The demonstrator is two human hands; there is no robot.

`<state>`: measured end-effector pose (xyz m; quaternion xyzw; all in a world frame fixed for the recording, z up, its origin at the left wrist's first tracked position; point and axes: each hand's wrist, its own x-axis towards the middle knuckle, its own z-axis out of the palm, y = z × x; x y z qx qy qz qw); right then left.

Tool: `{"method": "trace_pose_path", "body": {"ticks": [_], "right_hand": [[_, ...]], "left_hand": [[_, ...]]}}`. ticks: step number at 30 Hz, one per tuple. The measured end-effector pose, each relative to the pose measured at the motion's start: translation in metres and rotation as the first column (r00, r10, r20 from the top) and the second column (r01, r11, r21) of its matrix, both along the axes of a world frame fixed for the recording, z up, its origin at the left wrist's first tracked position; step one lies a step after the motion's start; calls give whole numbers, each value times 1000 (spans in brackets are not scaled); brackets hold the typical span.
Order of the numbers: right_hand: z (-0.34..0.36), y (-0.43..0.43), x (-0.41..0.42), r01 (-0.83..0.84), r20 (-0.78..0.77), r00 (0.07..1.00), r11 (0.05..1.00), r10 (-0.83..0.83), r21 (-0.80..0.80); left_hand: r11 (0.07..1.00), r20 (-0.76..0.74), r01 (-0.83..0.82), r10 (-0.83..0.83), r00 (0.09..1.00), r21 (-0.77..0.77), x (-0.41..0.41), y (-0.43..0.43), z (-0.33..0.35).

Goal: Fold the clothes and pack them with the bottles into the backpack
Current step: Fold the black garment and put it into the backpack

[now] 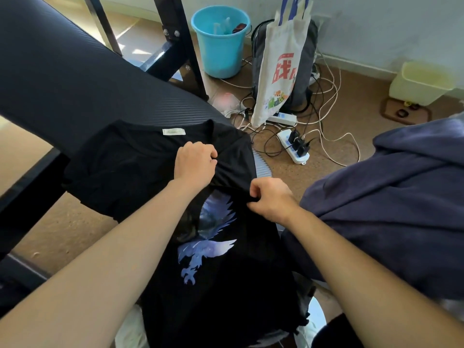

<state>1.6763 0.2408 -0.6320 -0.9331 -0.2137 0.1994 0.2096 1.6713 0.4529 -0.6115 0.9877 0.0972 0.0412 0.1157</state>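
Observation:
A black T-shirt (pixel 130 167) with a blue eagle print lies over the end of a black ribbed surface and hangs down toward me. Its white neck label faces up at the far edge. My left hand (pixel 194 163) grips a bunch of the cloth near the shirt's upper right. My right hand (pixel 270 199) pinches a fold of the same shirt just above the eagle. A dark grey backpack (pixel 305 64) stands on the floor at the back, half hidden by a white tote bag (pixel 276 69). No bottles can be made out for certain.
The black ribbed surface (pixel 62 71) runs from the upper left. A dark blue garment (pixel 391 202) is heaped at the right. On the brown floor are a blue bucket (pixel 221 43), power strips (pixel 293 146) with tangled cables, and a pale yellow bin (pixel 421 82).

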Motion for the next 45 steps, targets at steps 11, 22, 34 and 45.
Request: {"method": "trace_pose_path", "body": {"ticks": [11, 22, 34, 45], "right_hand": [[6, -9, 4, 168, -214, 967, 979, -141, 113], [38, -11, -81, 389, -175, 920, 861, -350, 326], [7, -94, -215, 760, -636, 560, 635, -530, 139], [3, -101, -209, 729, -533, 652, 639, -540, 244]], "left_hand": [[968, 180, 116, -76, 981, -223, -34, 14, 7], [534, -64, -494, 632, 772, -687, -229, 26, 2], [-166, -720, -719, 358, 594, -675, -358, -22, -30], [-172, -639, -644, 461, 616, -745, -362, -14, -14]]}}
